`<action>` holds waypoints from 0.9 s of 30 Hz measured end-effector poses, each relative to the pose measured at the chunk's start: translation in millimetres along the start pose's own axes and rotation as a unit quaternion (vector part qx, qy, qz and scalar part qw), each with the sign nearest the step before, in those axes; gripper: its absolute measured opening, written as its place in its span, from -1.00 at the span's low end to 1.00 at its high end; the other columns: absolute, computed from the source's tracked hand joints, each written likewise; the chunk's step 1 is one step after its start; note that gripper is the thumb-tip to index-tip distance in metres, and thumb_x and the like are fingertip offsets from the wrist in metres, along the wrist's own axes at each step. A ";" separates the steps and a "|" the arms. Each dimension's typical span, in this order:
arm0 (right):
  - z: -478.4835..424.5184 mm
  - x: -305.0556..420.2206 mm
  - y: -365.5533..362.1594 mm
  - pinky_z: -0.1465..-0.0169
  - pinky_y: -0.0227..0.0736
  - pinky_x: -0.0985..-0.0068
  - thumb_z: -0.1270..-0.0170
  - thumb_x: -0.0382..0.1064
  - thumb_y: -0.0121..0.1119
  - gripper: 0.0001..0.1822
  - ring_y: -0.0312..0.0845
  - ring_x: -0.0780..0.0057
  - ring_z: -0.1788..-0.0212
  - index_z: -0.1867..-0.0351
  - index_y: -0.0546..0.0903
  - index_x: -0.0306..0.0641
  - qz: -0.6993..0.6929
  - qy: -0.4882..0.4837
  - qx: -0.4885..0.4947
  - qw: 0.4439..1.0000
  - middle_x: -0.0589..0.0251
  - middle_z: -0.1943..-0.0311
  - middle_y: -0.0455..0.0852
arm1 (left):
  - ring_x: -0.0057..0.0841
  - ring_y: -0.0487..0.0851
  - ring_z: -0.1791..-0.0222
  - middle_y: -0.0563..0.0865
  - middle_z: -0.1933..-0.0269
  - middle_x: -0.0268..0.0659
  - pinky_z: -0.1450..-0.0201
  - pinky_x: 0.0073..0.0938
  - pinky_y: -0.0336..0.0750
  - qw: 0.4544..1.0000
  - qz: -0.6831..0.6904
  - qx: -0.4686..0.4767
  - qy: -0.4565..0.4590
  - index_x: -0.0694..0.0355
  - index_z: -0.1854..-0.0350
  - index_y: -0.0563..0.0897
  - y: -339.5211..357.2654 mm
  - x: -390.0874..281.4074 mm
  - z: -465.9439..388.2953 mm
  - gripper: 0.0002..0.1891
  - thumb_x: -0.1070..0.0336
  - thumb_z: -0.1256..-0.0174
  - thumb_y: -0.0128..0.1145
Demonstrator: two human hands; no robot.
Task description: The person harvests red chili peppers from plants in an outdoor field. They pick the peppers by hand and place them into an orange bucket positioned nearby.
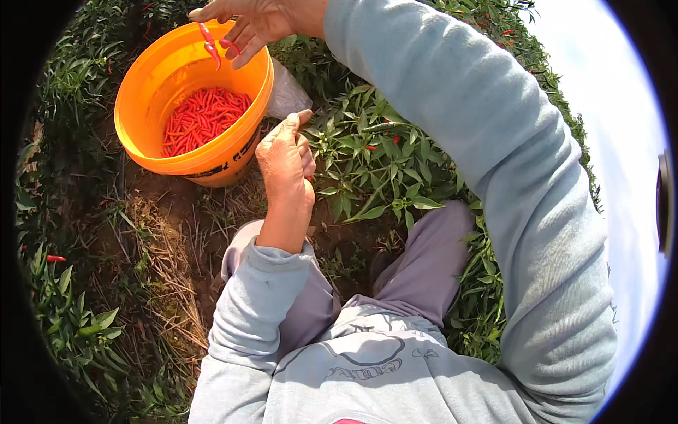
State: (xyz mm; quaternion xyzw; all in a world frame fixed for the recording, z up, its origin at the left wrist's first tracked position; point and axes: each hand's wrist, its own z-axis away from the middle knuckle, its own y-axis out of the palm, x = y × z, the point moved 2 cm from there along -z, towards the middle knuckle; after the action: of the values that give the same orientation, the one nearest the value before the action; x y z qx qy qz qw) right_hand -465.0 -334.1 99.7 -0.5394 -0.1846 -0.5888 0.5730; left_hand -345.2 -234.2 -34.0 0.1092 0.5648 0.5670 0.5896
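My right hand [254,26] is over the far rim of an orange plastic bucket [137,122], its fingers apart. Two red chili peppers [210,46] show beside its thumb and fingers, above the bucket's mouth; they look to be falling free, though contact with the fingers cannot be ruled out. Many red chilies [204,119] cover the bucket's bottom. Nearer me, just right of the bucket, my left hand [288,153] is closed, with a bit of red chili [309,179] showing at the lower edge of its palm. Most of what it holds is hidden by the fingers.
Leafy chili plants [381,153] with a few red fruits grow right of the bucket. More plants [79,323] stand at the left. A whitish plastic bag [288,93] lies behind the bucket. Dry straw [169,275] covers soil beside my bent knees.
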 end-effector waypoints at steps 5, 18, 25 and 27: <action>65.3 4.2 -53.7 0.39 0.65 0.54 -0.40 -0.06 0.12 -0.63 0.71 0.47 0.41 0.12 0.65 -0.41 0.099 -0.031 0.060 0.993 0.14 0.36 0.75 | -0.85 0.13 0.74 0.27 0.65 -0.61 0.71 -0.72 0.00 0.997 0.003 -0.003 0.074 0.30 0.09 0.65 5.4 -11.3 5.9 -0.78 0.24 -0.42 0.14; 173.3 -127.6 -140.3 0.16 0.54 0.35 0.08 -0.38 0.26 -0.73 0.69 0.27 0.30 0.25 0.70 -0.25 0.505 0.045 -0.045 0.861 0.11 0.38 0.76 | -0.69 0.61 0.43 0.73 0.43 -0.37 0.28 -0.62 0.47 0.806 -0.441 -0.101 0.381 0.33 0.14 0.76 -68.6 -146.0 -94.6 -0.73 0.20 -0.31 0.28; 157.6 -158.4 -125.7 0.15 0.50 0.14 0.08 -0.46 0.17 -0.69 0.60 -0.07 0.20 0.20 0.64 -0.32 0.532 -0.212 -0.133 0.809 -0.06 0.37 0.66 | -0.30 0.73 0.09 0.78 0.14 -0.17 -0.06 -0.33 0.50 0.701 -0.664 -0.090 0.245 0.17 -0.13 0.66 -99.3 -136.2 -112.2 -0.45 -0.16 -0.27 0.21; 160.5 -161.6 -124.9 0.15 0.49 0.10 0.08 -0.47 0.15 -0.73 0.58 -0.09 0.18 0.24 0.61 -0.37 0.525 -0.239 -0.109 0.809 -0.08 0.35 0.65 | -0.21 0.71 0.06 0.76 0.07 -0.14 -0.08 -0.29 0.51 0.604 -0.702 -0.084 0.367 0.20 -0.15 0.63 -65.1 -124.1 -88.0 -0.50 -0.04 -0.30 0.18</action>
State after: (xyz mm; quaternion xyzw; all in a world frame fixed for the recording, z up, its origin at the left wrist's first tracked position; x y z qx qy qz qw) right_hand -544.7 -88.8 69.1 -0.7371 0.0611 -0.0667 0.6697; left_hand -344.3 -399.2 -46.6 -0.5883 0.5870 0.0159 0.5559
